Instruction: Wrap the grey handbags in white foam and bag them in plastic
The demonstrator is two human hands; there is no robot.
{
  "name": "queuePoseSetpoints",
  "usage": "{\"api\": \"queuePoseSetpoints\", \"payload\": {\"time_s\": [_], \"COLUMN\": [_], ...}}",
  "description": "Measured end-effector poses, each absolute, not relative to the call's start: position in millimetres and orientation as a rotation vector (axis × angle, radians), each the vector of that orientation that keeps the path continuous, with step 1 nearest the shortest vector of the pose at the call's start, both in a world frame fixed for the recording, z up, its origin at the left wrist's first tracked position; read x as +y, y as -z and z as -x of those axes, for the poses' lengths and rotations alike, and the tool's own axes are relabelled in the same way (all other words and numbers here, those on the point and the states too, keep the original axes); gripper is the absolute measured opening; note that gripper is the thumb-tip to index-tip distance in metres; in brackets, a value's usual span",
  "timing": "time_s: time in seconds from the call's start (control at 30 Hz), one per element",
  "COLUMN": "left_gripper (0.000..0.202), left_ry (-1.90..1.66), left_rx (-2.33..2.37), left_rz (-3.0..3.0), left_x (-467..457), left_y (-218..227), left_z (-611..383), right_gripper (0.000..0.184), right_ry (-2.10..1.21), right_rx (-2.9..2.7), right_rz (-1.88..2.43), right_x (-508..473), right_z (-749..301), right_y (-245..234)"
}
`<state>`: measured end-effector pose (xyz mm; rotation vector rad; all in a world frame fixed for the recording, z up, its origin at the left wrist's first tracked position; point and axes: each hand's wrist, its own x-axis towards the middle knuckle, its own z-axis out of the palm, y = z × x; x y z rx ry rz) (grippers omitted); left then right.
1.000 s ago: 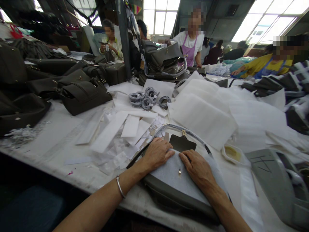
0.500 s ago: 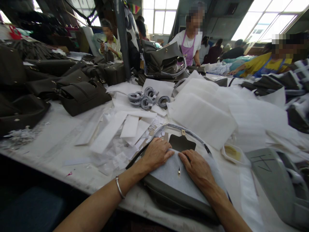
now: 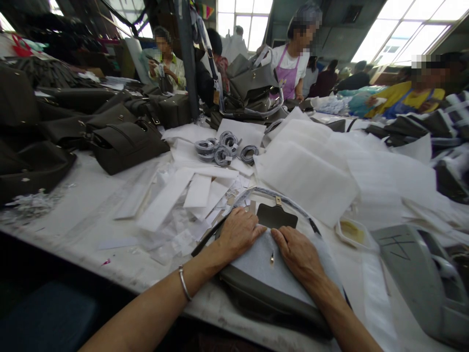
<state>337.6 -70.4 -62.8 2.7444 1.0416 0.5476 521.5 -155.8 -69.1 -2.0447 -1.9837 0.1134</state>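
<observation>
A dark olive handbag (image 3: 271,305) lies on the worktable right in front of me. Its near face is covered by a pale bluish-white protective sheet (image 3: 252,276), through which a small gold-coloured metal clasp (image 3: 271,259) pokes. My left hand (image 3: 239,233) grips the bag's upper edge left of centre, and my right hand (image 3: 298,252) grips it just to the right. Both thumbs press on the sheet, tips close together; the other fingers are curled over the far side, partly hidden. Beyond them lie a dark flap with a gold-coloured fitting (image 3: 277,217) and the wrapped handle (image 3: 256,189).
White foam sheets (image 3: 304,159) are piled at centre right, behind a small dish of yellowish stuff (image 3: 353,232). A grey machine (image 3: 406,274) stands at right. Wrapped coils (image 3: 223,154) and scraps lie ahead; dark bags (image 3: 126,142) fill the left. Co-workers sit or stand beyond.
My hands keep their grip; the left thumb has slid slightly right towards the other thumb. Across the table, the co-worker in the purple apron has raised a bag's strap, and the person in yellow has drawn an arm back.
</observation>
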Motion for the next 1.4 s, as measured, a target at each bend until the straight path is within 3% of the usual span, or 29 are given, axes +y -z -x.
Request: {"api": "queuePoseSetpoints", "payload": {"time_s": [0.6, 0.8, 1.1, 1.4], "left_gripper": [0.037, 0.024, 0.033, 0.037], "left_ry": [-0.354, -0.475, -0.546, -0.402], "left_rx": [1.018, 0.816, 0.707, 0.928], "left_rz": [-2.962, -3.067, -3.025, -2.937], "left_x": [-63, -65, -64, -63], "left_y": [54, 53, 57, 58], "left_z": [-345, -339, -338, -349], "right_gripper": [0.042, 0.041, 0.038, 0.041], "right_ry": [-0.038, 0.015, 0.246, -0.221], "right_rx": [-2.012, -2.012, -2.09, -1.975], "right_rz": [2.064, 2.038, 1.851, 2.079], "right_x": [-157, -158, -165, -157], "right_z": [-521, -520, -514, -518], "right_y": [69, 71, 63, 59]}}
